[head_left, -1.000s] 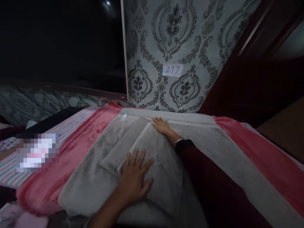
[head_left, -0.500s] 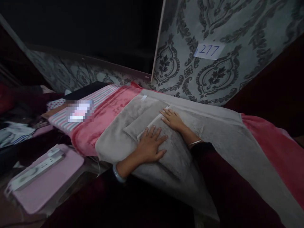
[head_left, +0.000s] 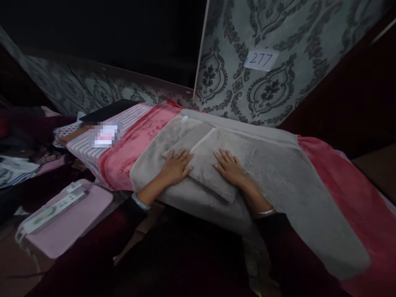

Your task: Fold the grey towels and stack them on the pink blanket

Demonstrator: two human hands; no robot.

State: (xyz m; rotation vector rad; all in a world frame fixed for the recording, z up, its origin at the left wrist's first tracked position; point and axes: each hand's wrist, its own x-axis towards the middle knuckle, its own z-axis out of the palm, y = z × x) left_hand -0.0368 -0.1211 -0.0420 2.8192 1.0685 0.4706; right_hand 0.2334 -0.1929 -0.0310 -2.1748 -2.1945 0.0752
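Note:
A folded grey plush cloth (head_left: 207, 156) lies on a larger grey blanket (head_left: 287, 185), with a pale strip along its far left edge. My left hand (head_left: 176, 167) rests on the left side of the folded cloth, fingers stretched out. On its right part lies my right hand (head_left: 230, 167), palm down with the fingers spread. Neither hand grips anything. A small white tag (head_left: 185, 119) shows near the far left corner of the grey blanket.
Under the grey blanket is a pink blanket (head_left: 126, 159), showing at both ends, beside a striped cloth (head_left: 86, 146). A blurred bright device lies on the stripes. Lower left, a power strip (head_left: 54, 210) sits on a pink stool (head_left: 83, 218). A dark screen (head_left: 108, 37) is behind.
My left hand has shifted left and my right hand has come nearer, both sliding over the cloth. Its near part, loose before, now lies flat and squared. The view has shifted slightly.

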